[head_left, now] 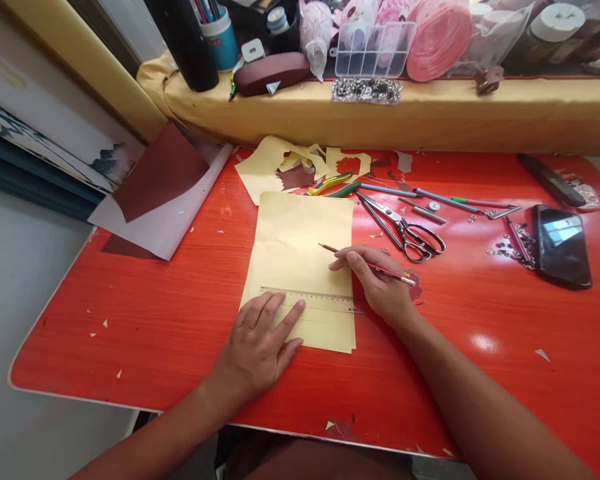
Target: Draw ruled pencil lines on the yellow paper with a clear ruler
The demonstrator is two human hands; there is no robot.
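Note:
A sheet of yellow paper lies on the red table in front of me, with faint pencil lines near its lower end. Across it rests a clear ruler. My left hand is spread flat, its fingertips pressing on the ruler's left half and the paper. In my right hand a pencil is pinched, its tip pointing left just over the sheet's right part. Whether the tip touches the paper I cannot tell. Beyond the right hand lie scissors, slightly opened.
Yellow-and-green handled pliers and cut paper scraps lie behind the sheet. Pens, small metal rings and a phone are at right. A brown sheet lies far left. A cloth-covered ledge holds boxes and bags.

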